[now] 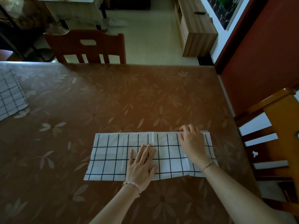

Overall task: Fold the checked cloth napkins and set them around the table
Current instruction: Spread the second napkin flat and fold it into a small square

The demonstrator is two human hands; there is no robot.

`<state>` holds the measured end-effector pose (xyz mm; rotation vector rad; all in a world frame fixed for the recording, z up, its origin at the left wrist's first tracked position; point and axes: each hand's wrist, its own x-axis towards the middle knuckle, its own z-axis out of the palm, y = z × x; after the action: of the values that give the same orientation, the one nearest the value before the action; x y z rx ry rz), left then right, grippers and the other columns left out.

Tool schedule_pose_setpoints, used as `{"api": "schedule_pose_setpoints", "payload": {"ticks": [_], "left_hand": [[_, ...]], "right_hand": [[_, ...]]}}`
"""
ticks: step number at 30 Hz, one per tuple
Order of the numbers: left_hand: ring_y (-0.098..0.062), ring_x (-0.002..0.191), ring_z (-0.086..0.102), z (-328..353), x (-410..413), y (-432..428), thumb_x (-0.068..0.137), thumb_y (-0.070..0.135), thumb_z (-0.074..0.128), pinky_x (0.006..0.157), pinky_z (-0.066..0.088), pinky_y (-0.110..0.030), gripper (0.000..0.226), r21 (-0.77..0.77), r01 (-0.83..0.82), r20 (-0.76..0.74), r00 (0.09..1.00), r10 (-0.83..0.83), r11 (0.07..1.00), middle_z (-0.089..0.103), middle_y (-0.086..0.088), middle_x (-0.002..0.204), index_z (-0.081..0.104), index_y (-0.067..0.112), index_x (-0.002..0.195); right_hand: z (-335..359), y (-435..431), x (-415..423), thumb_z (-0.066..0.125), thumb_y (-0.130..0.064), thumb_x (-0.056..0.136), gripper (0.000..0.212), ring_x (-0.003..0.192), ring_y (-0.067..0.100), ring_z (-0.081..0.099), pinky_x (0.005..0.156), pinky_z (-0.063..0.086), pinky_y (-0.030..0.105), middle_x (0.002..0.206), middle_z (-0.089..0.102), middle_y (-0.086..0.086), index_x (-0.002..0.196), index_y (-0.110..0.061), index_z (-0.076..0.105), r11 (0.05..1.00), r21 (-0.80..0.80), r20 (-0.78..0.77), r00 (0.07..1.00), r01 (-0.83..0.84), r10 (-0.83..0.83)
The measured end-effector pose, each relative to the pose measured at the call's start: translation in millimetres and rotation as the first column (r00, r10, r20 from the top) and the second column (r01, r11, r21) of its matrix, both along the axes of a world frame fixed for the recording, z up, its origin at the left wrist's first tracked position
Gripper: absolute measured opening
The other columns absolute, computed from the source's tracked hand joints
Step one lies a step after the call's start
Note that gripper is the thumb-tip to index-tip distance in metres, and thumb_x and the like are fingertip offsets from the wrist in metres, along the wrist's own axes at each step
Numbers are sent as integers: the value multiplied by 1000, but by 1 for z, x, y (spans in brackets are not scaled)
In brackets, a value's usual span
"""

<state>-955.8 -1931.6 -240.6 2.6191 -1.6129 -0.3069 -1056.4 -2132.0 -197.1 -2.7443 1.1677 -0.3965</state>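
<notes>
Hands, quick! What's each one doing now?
Left hand: open, pressing flat on the checked napkin.
Right hand: fingers curled at its far edge; grip cannot be told.

No lettering, number, label or brand mark can be read anywhere in the view. The checked napkin (113,156) at the near edge of the table carries only a grid of dark lines on white, as does the second napkin (9,94) at the far left. The brown tablecloth (129,102) bears only a pale flower-and-leaf print.
</notes>
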Motion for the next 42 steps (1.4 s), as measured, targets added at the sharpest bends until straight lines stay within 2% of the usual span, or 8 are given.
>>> {"api": "schedule_pose_setpoints", "payload": {"ticks": [7, 12, 17, 20, 27, 35, 39, 42], "left_hand": [[-18, 140, 15, 5, 0, -1, 93, 62, 15, 107, 15, -51, 65, 43, 9, -12, 1000, -8, 999, 18, 4, 153, 24, 25, 146], [-20, 140, 19, 8, 2, -3, 92, 62, 12, 104, 17, -51, 66, 103, 1, -64, 998, 5, 995, 21, 3, 152, 20, 25, 145], [-17, 135, -30, 12, 3, -6, 63, 71, -32, 107, -20, -48, 80, 136, 47, -84, 996, -36, 990, -36, 11, 143, -31, 33, 134], [-15, 133, -35, 15, 2, -6, 54, 72, -38, 103, -27, -45, 83, 156, 49, -110, 993, -32, 987, -39, 12, 140, -38, 34, 128], [-16, 133, -34, 16, 9, 2, 60, 70, -35, 110, -23, -42, 82, 127, 83, -146, 987, -64, 988, -34, 11, 146, -30, 36, 135], [-13, 135, -30, 27, -31, 23, 84, 50, -14, 111, -22, -39, 62, 45, 59, -149, 987, -51, 997, -24, 12, 150, -17, 30, 143], [-21, 143, 10, 22, -19, 50, 99, 40, 2, 108, 13, -43, 55, 144, 18, -94, 996, -4, 989, 23, 4, 152, 22, 22, 146], [-16, 142, 6, 18, 5, 78, 99, 40, 7, 108, 13, -42, 53, 187, -81, -72, 993, 96, 979, 24, 4, 152, 24, 21, 146]], "right_hand": [[-18, 108, -42, 39, -25, 93, 36, 116, 14, 55, 107, 36, 41, 119, 62, -2, 122, -16, 59, 978, 61, 14, 980, -198, 198], [-37, 125, -77, 30, -34, 94, 48, 136, 14, 32, 111, 14, 45, 145, 40, -5, 138, -22, 43, 973, 110, -145, 965, -205, 220], [-33, 107, -87, 27, -34, 95, 46, 135, 13, 32, 112, 8, 43, 143, 43, -6, 136, -24, 46, 982, 136, -211, 965, -131, 157], [-34, 106, -89, 28, -35, 96, 46, 136, 14, 32, 112, 8, 41, 143, 43, -3, 136, -21, 46, 985, 146, -218, 968, -93, 123], [-43, 98, -106, 12, -46, 100, 53, 142, 16, 12, 110, 8, 37, 153, 24, -2, 148, -23, 18, 985, 129, -308, 939, -117, 152], [-52, 98, -108, 14, -51, 99, 59, 143, 18, 10, 110, 8, 42, 158, 6, 0, 149, -20, 17, 988, 69, -311, 938, -140, 155], [-51, 97, -108, 14, -50, 99, 59, 142, 18, 9, 110, 8, 41, 158, 5, 0, 149, -20, 17, 987, 70, -326, 932, -143, 158], [-49, 97, -107, 13, -50, 99, 59, 142, 18, 9, 110, 6, 40, 157, 6, 1, 149, -19, 16, 988, 66, -341, 928, -137, 151]]}}
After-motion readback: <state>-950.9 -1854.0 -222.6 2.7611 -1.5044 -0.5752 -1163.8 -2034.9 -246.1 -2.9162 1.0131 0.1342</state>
